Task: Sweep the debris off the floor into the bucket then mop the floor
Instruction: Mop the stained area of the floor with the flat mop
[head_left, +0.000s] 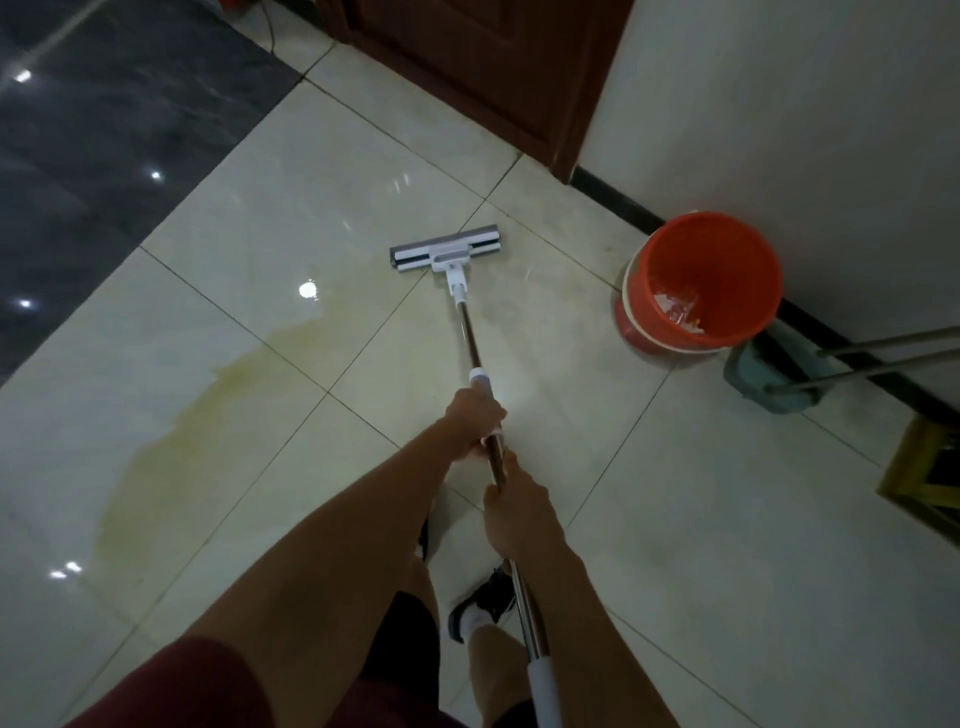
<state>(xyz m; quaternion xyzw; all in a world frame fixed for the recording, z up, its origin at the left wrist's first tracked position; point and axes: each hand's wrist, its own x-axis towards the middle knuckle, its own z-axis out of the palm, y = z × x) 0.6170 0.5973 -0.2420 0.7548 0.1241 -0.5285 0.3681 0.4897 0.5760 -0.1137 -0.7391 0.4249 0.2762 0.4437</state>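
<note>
A flat mop with a grey and white head (445, 253) lies on the pale tiled floor ahead of me, its metal pole (470, 338) running back toward my body. My left hand (475, 415) grips the pole higher up, just below a white collar. My right hand (511, 512) grips the same pole closer to me. A yellowish wet patch (208, 415) spreads over the tiles to the left of the pole. An orange bucket (701, 283) stands by the wall on the right, with clear crumpled debris inside.
A teal dustpan (774, 382) with metal handles leans beside the bucket against the white wall (805, 104). A dark wooden door (493, 67) is at the far end, a dark glossy floor strip (104, 130) at the left, a yellow-framed stool (924, 478) at the right edge.
</note>
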